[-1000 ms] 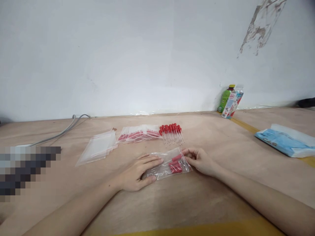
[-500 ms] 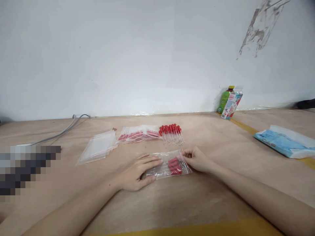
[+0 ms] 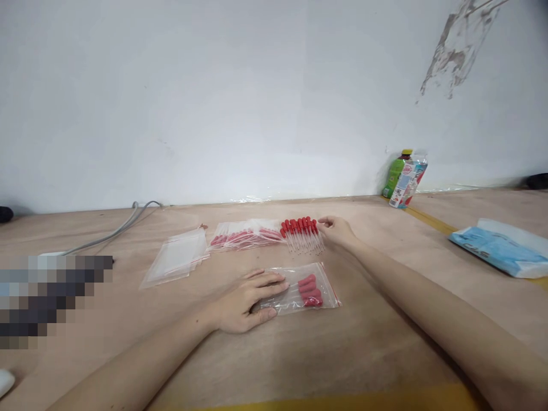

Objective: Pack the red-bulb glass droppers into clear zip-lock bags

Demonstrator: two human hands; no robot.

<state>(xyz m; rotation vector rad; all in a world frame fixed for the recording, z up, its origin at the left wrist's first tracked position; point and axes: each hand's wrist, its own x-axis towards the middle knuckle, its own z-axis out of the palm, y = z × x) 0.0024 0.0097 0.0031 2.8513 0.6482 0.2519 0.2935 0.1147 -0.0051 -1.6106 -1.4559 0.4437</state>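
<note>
lettering on the blue pack [image 3: 496, 251] is blurred. left hand [image 3: 243, 301], spread flat, presses a clear bag [image 3: 329, 289] of red droppers [image 3: 310, 289] on the table [image 3: 265, 365]; right hand [image 3: 338, 229], fingers bent, is at loose droppers [image 3: 301, 228], grip unclear.

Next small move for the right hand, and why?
Probably pinch one of the loose red-topped droppers with the right hand: it is at their right end, contact unclear, while the left hand rests on the nearest bag holding similar ones.
</note>
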